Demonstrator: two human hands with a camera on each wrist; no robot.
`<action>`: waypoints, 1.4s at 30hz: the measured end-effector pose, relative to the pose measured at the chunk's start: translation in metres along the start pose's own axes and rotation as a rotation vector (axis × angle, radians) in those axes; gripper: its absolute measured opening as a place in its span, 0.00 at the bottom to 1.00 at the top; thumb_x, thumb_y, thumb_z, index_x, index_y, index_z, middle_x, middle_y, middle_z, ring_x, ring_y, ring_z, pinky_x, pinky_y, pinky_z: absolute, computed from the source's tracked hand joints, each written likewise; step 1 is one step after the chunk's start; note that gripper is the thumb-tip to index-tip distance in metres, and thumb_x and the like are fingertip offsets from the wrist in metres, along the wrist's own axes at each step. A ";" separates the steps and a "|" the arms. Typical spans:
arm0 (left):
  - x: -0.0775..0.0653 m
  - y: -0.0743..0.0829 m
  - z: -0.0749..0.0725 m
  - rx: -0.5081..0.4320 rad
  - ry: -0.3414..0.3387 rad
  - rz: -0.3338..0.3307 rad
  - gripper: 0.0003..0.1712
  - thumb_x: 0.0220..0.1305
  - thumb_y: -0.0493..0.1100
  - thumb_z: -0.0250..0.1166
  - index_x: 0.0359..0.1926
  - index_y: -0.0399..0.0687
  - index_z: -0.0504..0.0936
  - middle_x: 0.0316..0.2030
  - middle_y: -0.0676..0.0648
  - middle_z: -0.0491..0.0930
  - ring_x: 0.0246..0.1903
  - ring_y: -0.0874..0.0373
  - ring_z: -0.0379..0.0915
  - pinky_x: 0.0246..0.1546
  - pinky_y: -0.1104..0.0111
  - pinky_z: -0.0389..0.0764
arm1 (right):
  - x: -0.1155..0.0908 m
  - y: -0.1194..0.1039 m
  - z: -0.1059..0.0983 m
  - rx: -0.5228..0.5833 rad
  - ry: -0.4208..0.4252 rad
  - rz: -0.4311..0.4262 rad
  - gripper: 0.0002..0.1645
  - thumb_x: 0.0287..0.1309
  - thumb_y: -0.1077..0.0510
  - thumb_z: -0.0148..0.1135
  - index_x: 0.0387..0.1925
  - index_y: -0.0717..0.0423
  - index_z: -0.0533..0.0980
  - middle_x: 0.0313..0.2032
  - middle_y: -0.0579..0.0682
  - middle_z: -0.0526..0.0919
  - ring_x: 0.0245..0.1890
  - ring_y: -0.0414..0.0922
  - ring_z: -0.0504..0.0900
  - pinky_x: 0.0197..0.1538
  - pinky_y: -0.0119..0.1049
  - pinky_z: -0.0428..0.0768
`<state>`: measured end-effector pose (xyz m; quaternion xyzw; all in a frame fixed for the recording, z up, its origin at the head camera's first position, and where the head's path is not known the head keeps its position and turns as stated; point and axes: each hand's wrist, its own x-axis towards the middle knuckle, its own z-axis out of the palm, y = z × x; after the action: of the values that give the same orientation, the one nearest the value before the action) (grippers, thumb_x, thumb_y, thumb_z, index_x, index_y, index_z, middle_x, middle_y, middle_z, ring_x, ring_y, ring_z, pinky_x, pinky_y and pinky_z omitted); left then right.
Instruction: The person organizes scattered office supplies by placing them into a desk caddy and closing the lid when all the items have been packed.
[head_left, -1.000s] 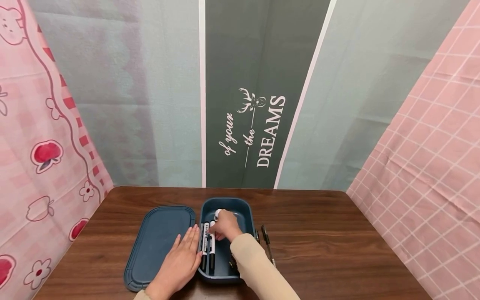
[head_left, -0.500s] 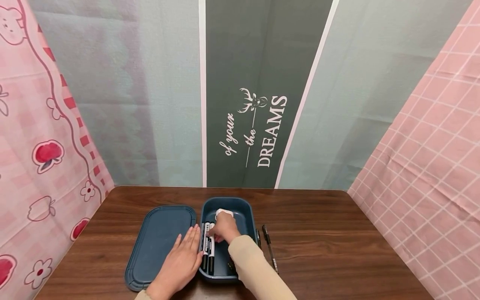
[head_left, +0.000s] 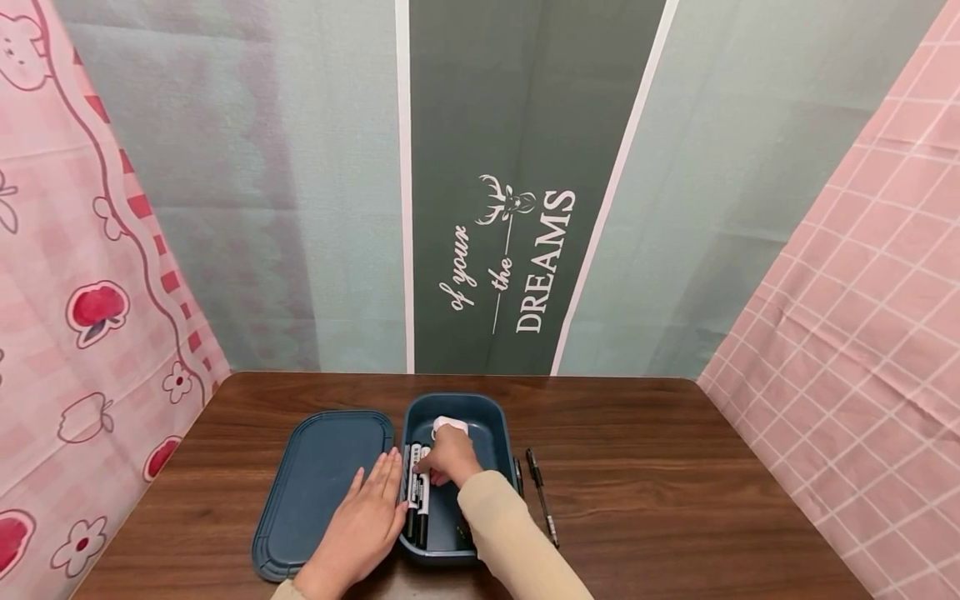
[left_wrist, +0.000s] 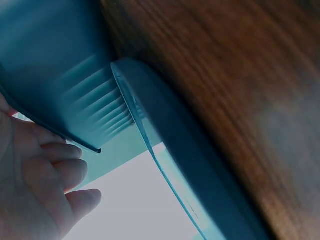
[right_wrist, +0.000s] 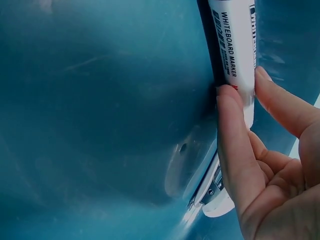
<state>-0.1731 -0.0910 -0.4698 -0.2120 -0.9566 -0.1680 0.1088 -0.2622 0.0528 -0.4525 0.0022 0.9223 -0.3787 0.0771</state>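
An open blue box [head_left: 501,433] holds whiteboard markers lying side by side along its left wall. My right hand [head_left: 452,454] reaches into the box and pinches one whiteboard marker [right_wrist: 235,45] between thumb and fingers near its end. Beyond those fingers sits a small white object [head_left: 452,423], partly covered by the hand; its kind does not show. My left hand [head_left: 363,517] rests with straight fingers against the box's left rim, its fingertips also showing at the rim in the left wrist view. Another marker [head_left: 412,492] lies just left of the pinched one.
Left of the box lies its blue lid [head_left: 322,471], partly under the left hand. A black pen [head_left: 542,496] lies on the wooden table [head_left: 645,492] right of the box, with another pen [head_left: 518,477] close against the box wall. Fabric curtains [head_left: 225,208] enclose the table.
More of the white object shows beyond my right hand than a second ago. The right sleeve has shifted slightly left, exposing more of the black pen. My left hand stays at the rim.
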 end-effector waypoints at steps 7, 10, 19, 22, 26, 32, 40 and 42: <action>0.000 0.001 0.000 0.000 0.009 0.007 0.32 0.66 0.45 0.57 0.64 0.29 0.64 0.65 0.35 0.62 0.66 0.44 0.57 0.61 0.46 0.60 | 0.003 0.003 0.002 0.005 -0.013 0.001 0.14 0.39 0.64 0.76 0.17 0.64 0.76 0.10 0.51 0.76 0.10 0.44 0.79 0.16 0.33 0.78; 0.000 0.001 0.000 0.008 0.012 0.008 0.32 0.66 0.45 0.57 0.64 0.28 0.64 0.65 0.35 0.62 0.66 0.45 0.57 0.61 0.47 0.60 | 0.004 0.004 0.002 0.003 -0.011 -0.002 0.14 0.39 0.64 0.76 0.18 0.65 0.76 0.11 0.51 0.76 0.11 0.44 0.79 0.16 0.33 0.78; 0.000 0.002 0.000 0.003 -0.011 -0.007 0.32 0.67 0.46 0.56 0.65 0.29 0.64 0.66 0.36 0.61 0.66 0.45 0.56 0.62 0.47 0.59 | 0.003 0.004 0.000 -0.024 0.011 -0.034 0.14 0.39 0.63 0.77 0.19 0.64 0.76 0.11 0.50 0.76 0.11 0.44 0.79 0.16 0.33 0.78; 0.000 0.002 -0.001 -0.005 -0.027 -0.014 0.32 0.67 0.46 0.55 0.65 0.30 0.64 0.66 0.36 0.61 0.67 0.45 0.55 0.62 0.47 0.58 | 0.002 0.005 -0.001 -0.033 0.014 -0.042 0.14 0.39 0.63 0.77 0.20 0.64 0.76 0.11 0.50 0.76 0.11 0.44 0.79 0.16 0.33 0.78; 0.000 0.002 -0.002 -0.015 -0.041 -0.016 0.32 0.68 0.46 0.55 0.66 0.29 0.63 0.67 0.36 0.60 0.67 0.45 0.54 0.62 0.46 0.58 | 0.003 0.008 -0.003 -0.016 0.003 -0.046 0.13 0.39 0.64 0.76 0.21 0.64 0.77 0.11 0.50 0.75 0.11 0.44 0.78 0.16 0.34 0.78; 0.000 0.003 -0.001 -0.016 -0.038 -0.017 0.32 0.68 0.46 0.55 0.65 0.29 0.63 0.67 0.36 0.60 0.67 0.45 0.54 0.63 0.46 0.58 | 0.010 0.016 -0.004 0.090 -0.029 -0.017 0.12 0.39 0.64 0.76 0.16 0.64 0.77 0.10 0.50 0.76 0.11 0.43 0.79 0.17 0.34 0.79; 0.000 0.003 0.000 -0.006 -0.022 -0.015 0.32 0.67 0.45 0.55 0.65 0.30 0.63 0.66 0.36 0.61 0.67 0.45 0.55 0.62 0.47 0.58 | 0.015 0.018 -0.011 0.372 -0.119 0.107 0.09 0.47 0.64 0.71 0.21 0.65 0.79 0.14 0.51 0.78 0.12 0.37 0.77 0.21 0.30 0.80; 0.000 0.003 0.000 -0.008 -0.024 -0.015 0.32 0.67 0.45 0.55 0.66 0.30 0.63 0.66 0.36 0.61 0.67 0.45 0.55 0.62 0.47 0.58 | 0.015 0.018 -0.013 0.438 -0.146 0.136 0.08 0.49 0.63 0.70 0.24 0.66 0.80 0.16 0.51 0.79 0.13 0.37 0.77 0.23 0.30 0.80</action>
<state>-0.1720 -0.0880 -0.4692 -0.2070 -0.9587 -0.1700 0.0955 -0.2773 0.0742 -0.4578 0.0537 0.8078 -0.5629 0.1666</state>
